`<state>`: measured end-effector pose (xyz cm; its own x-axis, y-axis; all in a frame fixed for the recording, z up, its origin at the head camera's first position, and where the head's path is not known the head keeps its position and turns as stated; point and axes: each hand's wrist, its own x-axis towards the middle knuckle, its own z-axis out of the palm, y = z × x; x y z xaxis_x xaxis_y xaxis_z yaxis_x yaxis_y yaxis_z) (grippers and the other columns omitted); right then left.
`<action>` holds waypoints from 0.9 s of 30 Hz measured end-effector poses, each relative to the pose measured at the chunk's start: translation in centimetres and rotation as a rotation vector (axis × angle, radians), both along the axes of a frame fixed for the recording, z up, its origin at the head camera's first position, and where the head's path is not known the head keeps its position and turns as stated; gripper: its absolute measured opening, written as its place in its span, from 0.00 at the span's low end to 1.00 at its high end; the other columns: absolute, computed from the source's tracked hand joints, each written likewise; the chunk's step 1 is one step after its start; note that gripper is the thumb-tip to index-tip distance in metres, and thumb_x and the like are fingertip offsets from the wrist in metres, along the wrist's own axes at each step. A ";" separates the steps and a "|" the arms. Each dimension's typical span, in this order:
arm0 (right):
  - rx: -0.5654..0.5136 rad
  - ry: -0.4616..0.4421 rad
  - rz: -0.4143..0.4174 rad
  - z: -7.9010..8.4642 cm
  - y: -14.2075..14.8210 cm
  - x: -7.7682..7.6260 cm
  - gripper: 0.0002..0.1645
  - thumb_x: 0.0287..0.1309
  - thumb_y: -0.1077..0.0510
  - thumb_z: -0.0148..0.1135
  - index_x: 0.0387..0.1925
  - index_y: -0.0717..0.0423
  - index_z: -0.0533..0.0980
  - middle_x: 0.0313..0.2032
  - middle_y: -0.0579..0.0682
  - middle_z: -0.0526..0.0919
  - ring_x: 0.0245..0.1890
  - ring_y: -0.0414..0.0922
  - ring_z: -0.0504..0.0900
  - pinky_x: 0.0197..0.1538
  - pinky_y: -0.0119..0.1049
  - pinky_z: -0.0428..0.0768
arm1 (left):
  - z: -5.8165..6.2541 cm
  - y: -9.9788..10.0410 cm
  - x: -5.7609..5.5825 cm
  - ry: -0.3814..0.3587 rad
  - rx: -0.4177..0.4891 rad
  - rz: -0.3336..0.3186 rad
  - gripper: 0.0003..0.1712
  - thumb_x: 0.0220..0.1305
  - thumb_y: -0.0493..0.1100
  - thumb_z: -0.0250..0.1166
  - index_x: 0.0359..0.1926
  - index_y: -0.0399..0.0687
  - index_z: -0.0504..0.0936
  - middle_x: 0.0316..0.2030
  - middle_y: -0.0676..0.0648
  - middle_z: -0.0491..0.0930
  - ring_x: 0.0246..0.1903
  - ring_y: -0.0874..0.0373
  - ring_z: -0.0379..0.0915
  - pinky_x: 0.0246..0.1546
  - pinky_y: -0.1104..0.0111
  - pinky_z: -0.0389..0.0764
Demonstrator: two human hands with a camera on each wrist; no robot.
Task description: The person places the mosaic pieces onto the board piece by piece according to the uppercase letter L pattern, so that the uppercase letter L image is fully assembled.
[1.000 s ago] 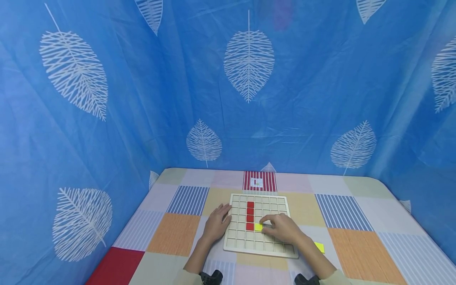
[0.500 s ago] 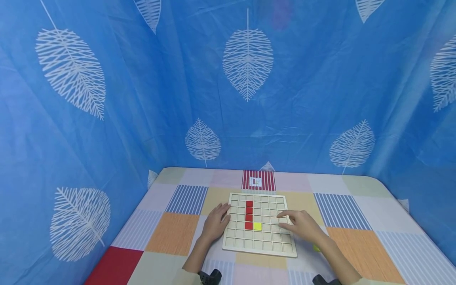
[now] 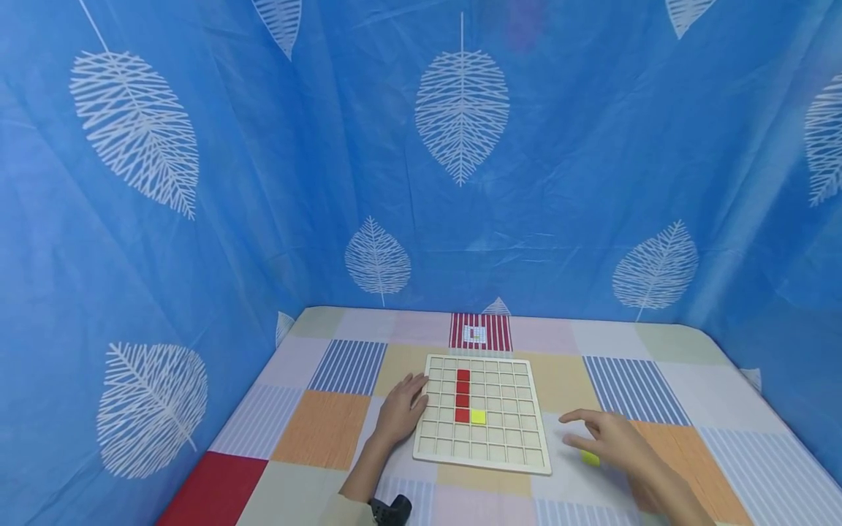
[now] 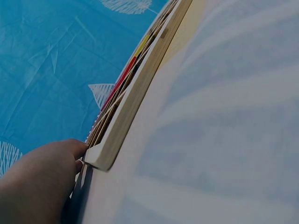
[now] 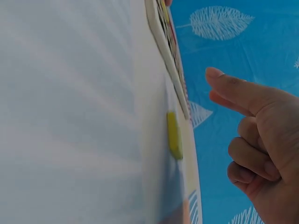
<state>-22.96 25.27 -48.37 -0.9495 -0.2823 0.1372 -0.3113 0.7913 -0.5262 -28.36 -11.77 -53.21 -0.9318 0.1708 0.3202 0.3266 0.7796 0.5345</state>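
A pale wooden grid board [image 3: 513, 454] lies on the table. Red squares [image 3: 463, 400] form a column in its cells, and a yellow square [image 3: 478, 417] sits right of the lowest red one. My left hand [image 3: 399, 409] rests against the board's left edge; in the left wrist view its fingertips touch a corner. To the right of the board my right hand [image 3: 612, 436] hovers with nothing in it, thumb and forefinger apart, the other fingers curled. Below it a yellow block [image 5: 174, 136] lies on the cloth, partly hidden by the hand in the head view.
A small card [image 3: 474, 334] with a printed grid lies behind the board. The patchwork tablecloth [image 3: 322, 431] covers the table. Blue curtains [image 3: 526, 183] with white leaf prints stand along the back and sides.
My right hand has left the yellow square in the grid and moved right, off the board, over the loose yellow block. My left hand has stayed at the board's edge.
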 end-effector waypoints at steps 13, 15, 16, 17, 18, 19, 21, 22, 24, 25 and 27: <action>0.004 0.026 0.099 -1.6 4.0 1.4 0.21 0.44 0.44 0.70 0.39 0.49 0.81 0.15 0.35 0.60 0.14 0.29 0.52 0.15 0.23 0.57 | -0.2 0.0 0.0 0.001 -0.011 -0.006 0.22 0.64 0.45 0.56 0.59 0.45 0.73 0.60 0.45 0.70 0.63 0.46 0.59 0.63 0.53 0.59; 0.008 -0.031 0.080 -1.7 4.2 1.5 0.22 0.44 0.42 0.69 0.40 0.50 0.81 0.14 0.36 0.58 0.13 0.30 0.51 0.15 0.23 0.56 | -0.2 0.0 0.0 -0.012 -0.006 -0.003 0.23 0.65 0.46 0.55 0.59 0.46 0.73 0.60 0.46 0.70 0.63 0.47 0.58 0.64 0.55 0.58; 0.011 -0.050 0.072 -1.8 4.3 1.6 0.23 0.45 0.42 0.68 0.40 0.50 0.81 0.13 0.36 0.57 0.13 0.31 0.50 0.15 0.23 0.55 | -0.1 0.0 0.0 -0.015 -0.004 -0.003 0.23 0.65 0.46 0.55 0.59 0.46 0.73 0.60 0.46 0.69 0.63 0.47 0.58 0.64 0.55 0.58; 0.014 -0.072 0.056 -1.8 4.4 1.7 0.23 0.45 0.42 0.68 0.41 0.50 0.80 0.12 0.36 0.55 0.13 0.32 0.49 0.15 0.23 0.55 | -0.1 0.0 0.0 -0.017 -0.004 -0.005 0.23 0.65 0.46 0.55 0.59 0.46 0.73 0.60 0.46 0.69 0.63 0.47 0.58 0.64 0.55 0.58; 0.017 -0.088 0.038 -1.9 4.5 1.7 0.23 0.44 0.41 0.68 0.41 0.49 0.80 0.12 0.36 0.55 0.13 0.32 0.49 0.15 0.23 0.54 | -0.1 0.0 0.0 -0.015 -0.006 -0.007 0.23 0.65 0.46 0.55 0.59 0.45 0.73 0.60 0.45 0.70 0.63 0.46 0.58 0.64 0.54 0.58; 0.017 -0.094 0.019 -2.0 4.5 1.7 0.23 0.44 0.41 0.68 0.40 0.49 0.80 0.12 0.37 0.55 0.13 0.32 0.50 0.15 0.23 0.55 | -0.1 0.0 0.0 -0.017 -0.004 -0.007 0.23 0.65 0.46 0.55 0.59 0.45 0.73 0.60 0.45 0.70 0.63 0.46 0.58 0.64 0.54 0.58; 0.016 -0.097 -0.009 -2.1 4.5 1.7 0.23 0.43 0.41 0.69 0.40 0.48 0.80 0.12 0.37 0.56 0.13 0.32 0.50 0.15 0.23 0.55 | -0.1 0.0 0.0 -0.019 -0.006 -0.005 0.23 0.65 0.46 0.55 0.59 0.45 0.73 0.60 0.45 0.69 0.63 0.46 0.58 0.63 0.54 0.59; 0.012 -0.092 -0.014 -2.2 4.5 1.7 0.22 0.44 0.41 0.68 0.39 0.48 0.80 0.12 0.38 0.57 0.13 0.32 0.51 0.15 0.24 0.55 | -0.1 0.0 0.0 -0.016 -0.005 -0.004 0.23 0.65 0.46 0.55 0.59 0.45 0.73 0.60 0.45 0.70 0.63 0.46 0.58 0.63 0.54 0.59; 0.011 -0.083 -0.028 -2.2 4.5 1.6 0.21 0.44 0.42 0.69 0.38 0.47 0.80 0.12 0.38 0.58 0.13 0.32 0.51 0.15 0.24 0.56 | -0.1 0.0 0.0 -0.014 -0.007 0.000 0.23 0.65 0.46 0.55 0.59 0.45 0.72 0.60 0.45 0.69 0.63 0.46 0.58 0.63 0.54 0.59; 0.007 -0.073 -0.028 -2.2 4.4 1.5 0.20 0.44 0.42 0.69 0.38 0.47 0.80 0.12 0.38 0.58 0.13 0.32 0.52 0.15 0.24 0.56 | -0.1 0.0 0.0 -0.018 -0.006 0.004 0.23 0.65 0.47 0.55 0.59 0.46 0.72 0.60 0.46 0.69 0.63 0.47 0.58 0.64 0.54 0.58; 0.011 -0.057 -0.036 -2.1 4.3 1.3 0.18 0.44 0.43 0.70 0.37 0.45 0.80 0.13 0.38 0.60 0.13 0.32 0.53 0.15 0.24 0.57 | -0.1 0.0 -0.1 -0.016 -0.011 0.007 0.23 0.65 0.47 0.55 0.59 0.46 0.72 0.60 0.46 0.69 0.63 0.47 0.58 0.64 0.54 0.58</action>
